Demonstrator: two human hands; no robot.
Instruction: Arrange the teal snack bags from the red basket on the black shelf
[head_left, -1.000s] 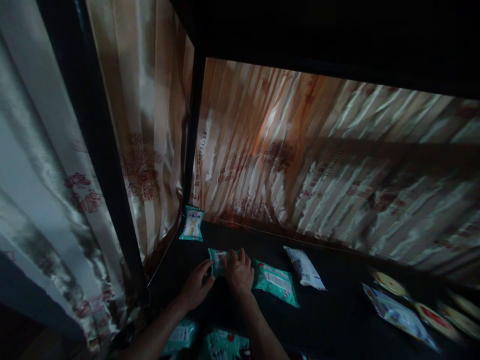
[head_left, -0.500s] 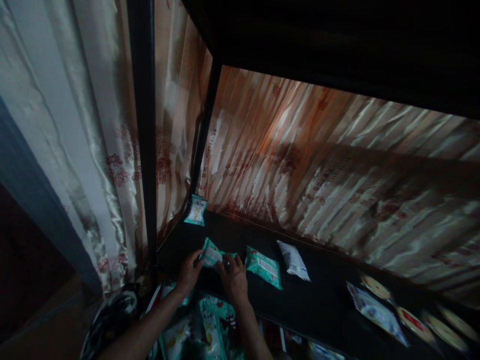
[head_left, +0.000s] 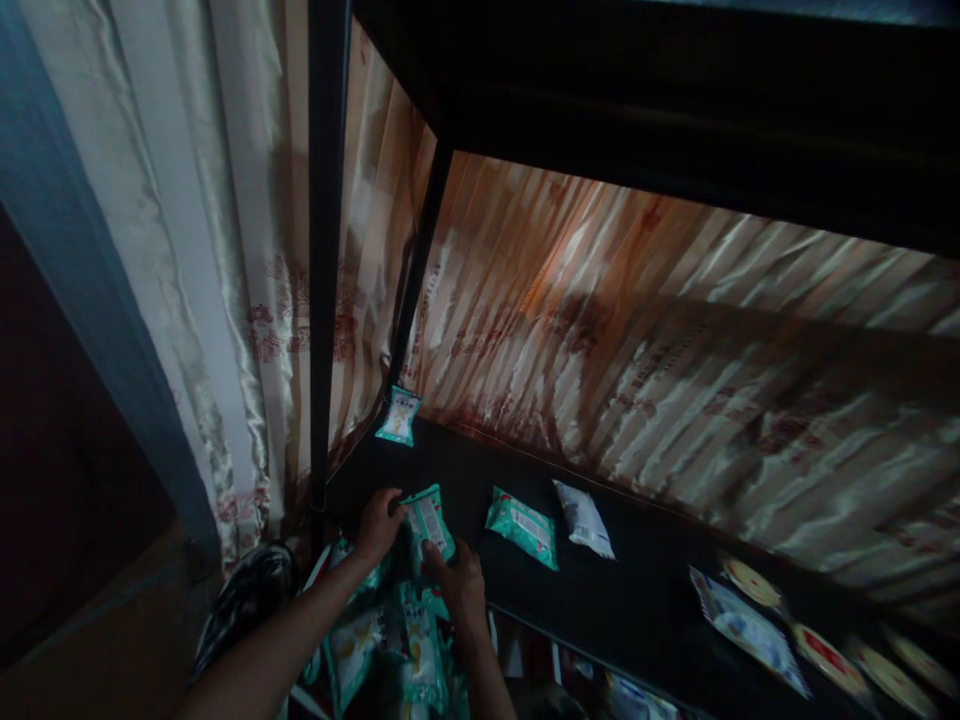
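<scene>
Both hands are on one green snack packet point(head_left: 429, 522) at the front edge of the dark shelf. My left hand point(head_left: 380, 522) pinches its upper left corner. My right hand point(head_left: 459, 580) grips its lower right side, thumb on the front. Another green packet point(head_left: 523, 527) lies flat on the shelf to the right, beside a white packet point(head_left: 583, 518). A small green and white packet point(head_left: 399, 416) stands in the back left corner. Below my hands is a pile of green packets point(head_left: 424, 650).
The black shelf point(head_left: 630, 600) holds a blue and white packet point(head_left: 750, 628) and several round pale items point(head_left: 829, 660) at the right. A black post point(head_left: 328, 250) rises at the left. Pleated curtains point(head_left: 600, 320) hang behind. A dark shelf is overhead.
The held packet has turned from lying sideways to more upright and come slightly nearer. My right hand has moved down and a little left. The view has shifted slightly.
</scene>
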